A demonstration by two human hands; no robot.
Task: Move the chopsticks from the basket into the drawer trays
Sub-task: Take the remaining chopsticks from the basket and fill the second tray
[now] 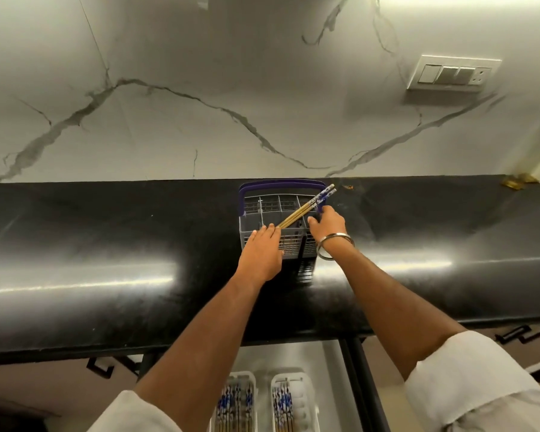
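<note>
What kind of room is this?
Most likely a home kitchen. A long black countertop runs under a marble-look wall, a cutlery basket with chopsticks stands on it, and an open drawer below holds white trays of more chopsticks.

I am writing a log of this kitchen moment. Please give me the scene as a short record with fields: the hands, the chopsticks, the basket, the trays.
left hand: fingers extended, at the basket's near rim beside the chopsticks' lower ends
right hand: on the basket's right end near the handle; metal bangle on the wrist
chopsticks: one pair, tilted, blue patterned tops pointing up and right, lower ends in the basket
basket: grey, purple handle, on the black counter
trays: two white ones in the open drawer below, both holding chopsticks
</note>
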